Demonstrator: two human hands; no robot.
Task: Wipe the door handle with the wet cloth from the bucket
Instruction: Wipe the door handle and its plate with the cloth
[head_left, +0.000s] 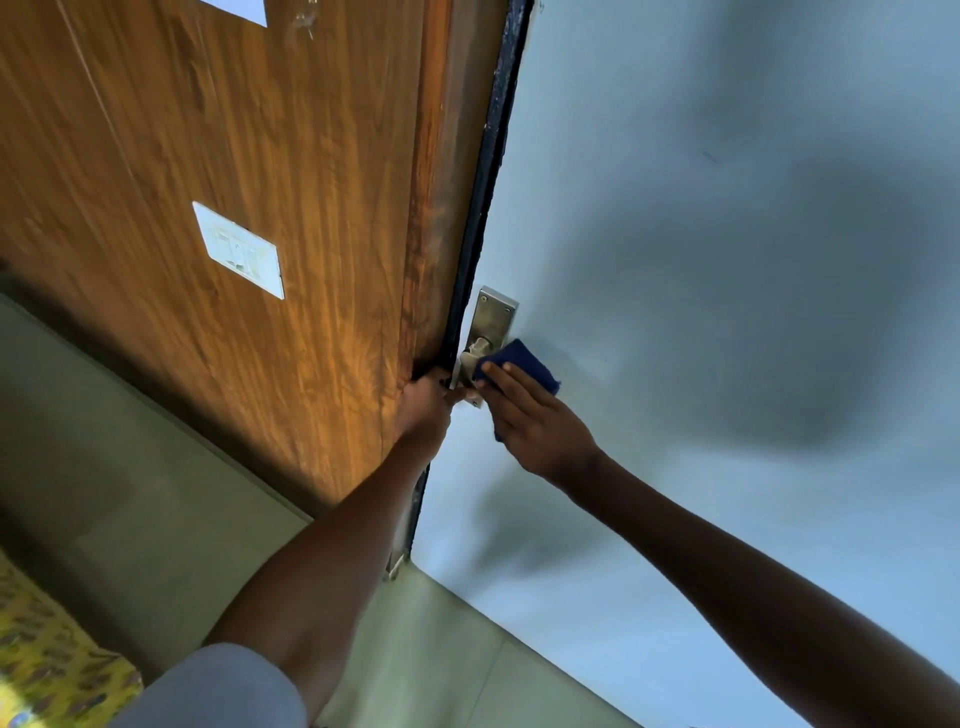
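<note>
Blue damp cloth (522, 366) sits pressed under my right hand's (535, 421) flat fingers on the brushed-metal door handle (480, 351), left hand (427, 402) clamped on the door edge beside it, where I judge fingers could get pinched.

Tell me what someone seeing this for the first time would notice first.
Probably the dark blue cloth at centre, pressed by the right hand against the metal door handle on the pale blue door. Beside it, the left hand grips the door's dark edge.
</note>
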